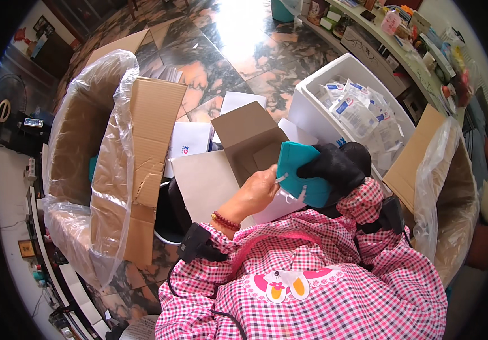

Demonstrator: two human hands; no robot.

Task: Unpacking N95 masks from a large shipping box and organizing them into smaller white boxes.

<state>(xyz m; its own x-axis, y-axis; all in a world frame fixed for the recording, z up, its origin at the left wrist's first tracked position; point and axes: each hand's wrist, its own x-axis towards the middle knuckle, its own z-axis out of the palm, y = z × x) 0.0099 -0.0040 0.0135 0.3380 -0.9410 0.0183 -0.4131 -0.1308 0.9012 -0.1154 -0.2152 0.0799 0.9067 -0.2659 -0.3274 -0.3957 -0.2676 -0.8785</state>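
Observation:
A folded teal face mask point(296, 161) with white ear loops is held up in front of me. My left hand point(258, 191), bare and with a dark red bead bracelet at the wrist, pinches the mask's left edge. On the other side my right hand point(334, 169), in a black glove, grips the mask with its fingers over the upper part; its thumb is hidden. Just beyond and below the hands stands an open small carton point(201, 181), white outside and brown inside, its flaps spread. Nothing shows inside it except bare cardboard.
At left stands a large cardboard box point(159, 113) lined with clear plastic; another lined box point(411, 161) is at right. A white foam bin point(312, 105) holds several clear packets point(357, 110). White cartons point(190, 139) lie beyond the open one. A dark bucket point(167, 212) sits beside the left box.

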